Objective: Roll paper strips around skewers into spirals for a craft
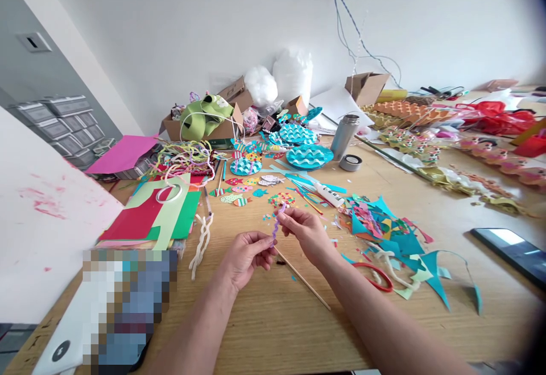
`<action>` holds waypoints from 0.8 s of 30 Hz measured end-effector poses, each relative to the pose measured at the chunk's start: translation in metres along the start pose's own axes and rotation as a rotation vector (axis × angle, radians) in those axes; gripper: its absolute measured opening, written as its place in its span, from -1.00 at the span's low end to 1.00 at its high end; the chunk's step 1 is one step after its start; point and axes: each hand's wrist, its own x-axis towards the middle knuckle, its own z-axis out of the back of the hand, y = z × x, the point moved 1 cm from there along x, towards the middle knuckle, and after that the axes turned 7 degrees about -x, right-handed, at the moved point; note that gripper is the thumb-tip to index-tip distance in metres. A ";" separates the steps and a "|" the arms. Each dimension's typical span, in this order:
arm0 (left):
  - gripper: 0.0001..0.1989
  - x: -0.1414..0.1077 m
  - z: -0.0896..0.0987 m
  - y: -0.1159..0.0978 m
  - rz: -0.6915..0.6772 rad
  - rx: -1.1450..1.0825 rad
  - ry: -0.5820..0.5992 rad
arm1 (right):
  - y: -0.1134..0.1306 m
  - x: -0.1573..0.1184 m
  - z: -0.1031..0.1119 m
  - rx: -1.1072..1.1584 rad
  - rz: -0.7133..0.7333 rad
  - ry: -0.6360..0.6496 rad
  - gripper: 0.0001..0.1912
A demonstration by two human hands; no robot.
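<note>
Wooden table: bare around the wrists, a good spot to work over.
Paper scraps: heaped beyond the right forearm; best kept from under the elbow.
Right hand: thumb and forefinger pinch the upper end of the purple strip; a light grip should spare its curls.
Left hand: fingertips closed on the strip's lower end, a steady anchor.
Thin stick: slants rightward from the left fingertips; I cannot tell whether they grip it.
Purple strip: wavy, between both hands above the table; gentle, even tension probably suits it.
</note>
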 end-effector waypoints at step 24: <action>-0.71 -0.001 -0.003 0.000 -0.036 0.023 -0.018 | -0.005 -0.003 -0.006 -0.088 -0.024 0.112 -0.67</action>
